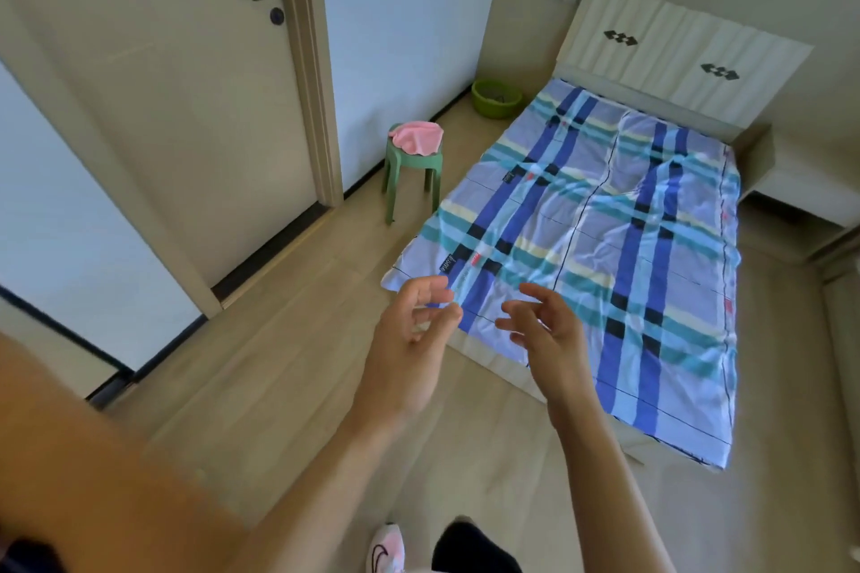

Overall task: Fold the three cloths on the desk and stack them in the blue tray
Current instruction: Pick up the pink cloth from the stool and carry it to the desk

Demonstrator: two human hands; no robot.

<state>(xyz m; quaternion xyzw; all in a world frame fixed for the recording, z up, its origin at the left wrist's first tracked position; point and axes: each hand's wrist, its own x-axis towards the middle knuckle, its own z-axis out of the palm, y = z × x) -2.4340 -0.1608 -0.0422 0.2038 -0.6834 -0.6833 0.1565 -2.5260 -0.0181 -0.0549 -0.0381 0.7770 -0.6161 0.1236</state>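
Pale wood flooring (288,363) is stretching between a closed door (186,107) and a bed (605,223) under a plaid sheet. Neither bench nor blue tray is showing. The only cloth in sight, a pink cloth (417,137), is lying crumpled on a green stool (412,168) off the bed's left edge. The left hand (409,330) and right hand (544,321) are hovering empty, fingers loosely curled, by the bed's near-left corner. That cloth is looking light and limp, and is probably best pinched at two adjacent corners.
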